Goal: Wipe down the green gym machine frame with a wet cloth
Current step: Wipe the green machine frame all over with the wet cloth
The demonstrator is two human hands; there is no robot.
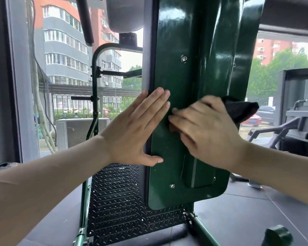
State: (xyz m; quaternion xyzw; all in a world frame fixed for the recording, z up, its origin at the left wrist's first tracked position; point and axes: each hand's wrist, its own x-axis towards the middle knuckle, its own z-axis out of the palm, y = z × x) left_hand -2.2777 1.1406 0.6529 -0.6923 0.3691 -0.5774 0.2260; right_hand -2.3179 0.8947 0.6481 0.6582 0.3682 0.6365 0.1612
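Mid-wipe on the green frame (pixel 169 41), at the flat upright panel w/ bolts, dead centre of view. Right hand (pixel 208 132) pressed against panel, fingers curled round the dark cloth (pixel 238 109); most of cloth bunched under palm, one corner sticking out to the right past the panel edge. Left hand (pixel 133 128) flat on panel's left edge, fingers straight and together, thumb spread, holding nothing; prob. bracing.

Judging by hand height: middle of panel being done now; lower part down to the rounded bottom corner and the recessed slot (pixel 197 173) likely still to do, also the glossy upper part. Can't tell wet from dry on the paint.

Next move calls for: firm flat pressure, strokes down toward the bottom bolts, cloth re-folded so the loose corner doesn't drag; tread plate (pixel 117 197) below not part of the job.

Containers: none in view, no bucket or basin to rinse in.
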